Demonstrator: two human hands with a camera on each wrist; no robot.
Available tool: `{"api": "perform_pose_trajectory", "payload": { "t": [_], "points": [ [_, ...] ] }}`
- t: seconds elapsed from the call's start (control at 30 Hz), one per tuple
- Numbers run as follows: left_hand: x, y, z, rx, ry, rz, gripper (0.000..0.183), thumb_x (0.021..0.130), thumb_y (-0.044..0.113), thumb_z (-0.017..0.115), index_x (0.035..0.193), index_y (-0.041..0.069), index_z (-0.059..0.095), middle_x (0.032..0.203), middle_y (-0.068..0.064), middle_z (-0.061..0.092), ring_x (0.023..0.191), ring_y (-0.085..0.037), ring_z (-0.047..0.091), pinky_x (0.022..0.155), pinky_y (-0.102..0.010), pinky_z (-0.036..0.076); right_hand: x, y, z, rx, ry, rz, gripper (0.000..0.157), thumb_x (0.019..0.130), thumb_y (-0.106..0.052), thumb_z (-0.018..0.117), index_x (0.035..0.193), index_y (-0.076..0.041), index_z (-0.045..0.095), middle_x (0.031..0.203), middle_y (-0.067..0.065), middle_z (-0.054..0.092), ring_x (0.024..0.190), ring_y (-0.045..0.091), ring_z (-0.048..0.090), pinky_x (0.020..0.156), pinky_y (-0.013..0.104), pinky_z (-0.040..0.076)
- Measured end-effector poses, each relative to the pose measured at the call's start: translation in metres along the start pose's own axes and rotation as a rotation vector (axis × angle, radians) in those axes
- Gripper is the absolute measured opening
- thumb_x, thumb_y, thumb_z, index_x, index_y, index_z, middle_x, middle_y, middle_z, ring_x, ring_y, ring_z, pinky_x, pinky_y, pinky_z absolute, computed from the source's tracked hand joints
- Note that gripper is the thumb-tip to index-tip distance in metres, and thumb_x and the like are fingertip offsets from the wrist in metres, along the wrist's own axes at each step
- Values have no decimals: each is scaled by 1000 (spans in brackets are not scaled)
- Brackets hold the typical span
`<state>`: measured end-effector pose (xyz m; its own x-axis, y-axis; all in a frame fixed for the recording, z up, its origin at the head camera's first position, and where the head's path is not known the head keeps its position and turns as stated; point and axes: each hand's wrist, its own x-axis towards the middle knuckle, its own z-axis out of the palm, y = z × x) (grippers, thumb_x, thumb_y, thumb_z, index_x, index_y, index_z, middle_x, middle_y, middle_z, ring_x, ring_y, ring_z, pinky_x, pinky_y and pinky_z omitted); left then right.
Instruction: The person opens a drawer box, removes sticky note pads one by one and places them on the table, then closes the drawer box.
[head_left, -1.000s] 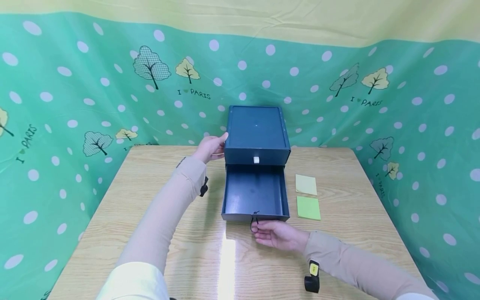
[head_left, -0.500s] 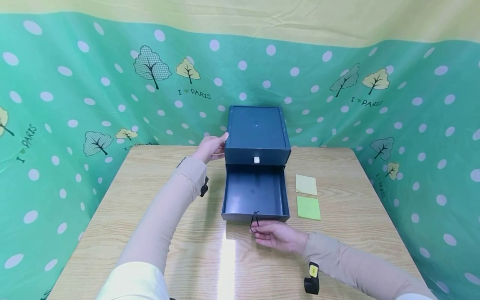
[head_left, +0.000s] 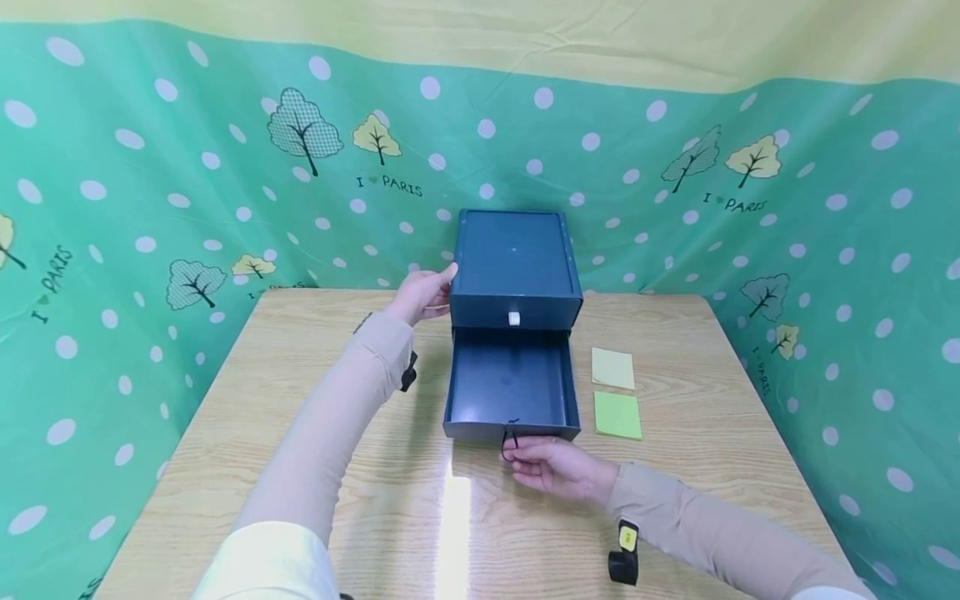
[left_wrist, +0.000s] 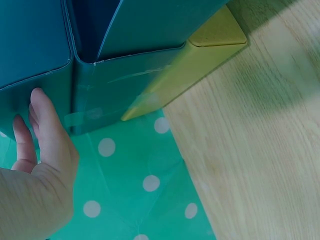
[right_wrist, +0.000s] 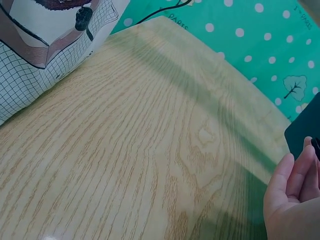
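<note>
A dark blue drawer box stands at the back middle of the table, its upper drawer in and a white tab on that front. The lower drawer is pulled far out, its visible floor bare. My right hand pinches the black cord loop on the lower drawer's front; in the right wrist view that hand shows at the edge. On the box's left side rests my left hand, thumb near the top edge. From the left wrist, its fingers look fairly straight against the side wall.
Right of the drawer lie a pale yellow sticky-note pad and a green sticky-note pad. A yellow part shows beside the blue walls low down. Dotted green cloth hangs behind the wooden table.
</note>
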<state>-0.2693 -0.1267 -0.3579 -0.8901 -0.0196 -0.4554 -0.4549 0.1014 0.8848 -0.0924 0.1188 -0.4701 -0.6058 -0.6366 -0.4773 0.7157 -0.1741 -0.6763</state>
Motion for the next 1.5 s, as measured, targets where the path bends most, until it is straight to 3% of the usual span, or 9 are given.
{"api": "perform_pose_trajectory", "payload": {
  "t": [0.3, 0.57, 0.77, 1.17, 1.5],
  "points": [
    [0, 0, 0, 1, -6, -2, 41, 94, 42, 54, 110, 4, 55, 83, -2, 59, 74, -11, 58, 89, -31, 53, -1, -5, 1, 10, -23, -10, 18, 93, -1, 50, 103, -9, 64, 97, 2, 69, 82, 7, 62, 89, 22, 52],
    [0, 0, 0, -8, -3, 14, 36, 94, 42, 55, 99, 7, 56, 80, -2, 60, 72, -11, 59, 85, -30, 54, 0, -14, 2, -5, -6, -58, 24, 97, 1, 42, 102, -7, 63, 96, 1, 69, 82, 6, 63, 84, 21, 54],
    [0, -2, 0, 1, -5, 2, 38, 94, 43, 55, 102, 6, 55, 80, -1, 59, 71, -10, 58, 91, -33, 53, 0, -15, 2, -12, -6, -51, 24, 97, 1, 40, 115, 1, 57, 96, 0, 68, 83, 6, 62, 85, 21, 54],
    [1, 0, 0, -4, 5, 13, 35, 93, 43, 56, 95, 8, 55, 82, -2, 58, 73, -12, 57, 91, -33, 53, 11, -28, 0, 33, 6, -93, 26, 98, -1, 37, 100, -9, 62, 95, 0, 68, 81, 6, 61, 88, 22, 53],
    [-1, 0, 1, -14, 4, 7, 33, 94, 41, 56, 92, 9, 54, 78, 0, 59, 72, -10, 57, 92, -32, 52, 21, -35, -2, 49, 51, -102, 22, 99, -1, 38, 109, -5, 57, 98, 1, 68, 87, 9, 65, 99, 28, 48]
  ]
}}
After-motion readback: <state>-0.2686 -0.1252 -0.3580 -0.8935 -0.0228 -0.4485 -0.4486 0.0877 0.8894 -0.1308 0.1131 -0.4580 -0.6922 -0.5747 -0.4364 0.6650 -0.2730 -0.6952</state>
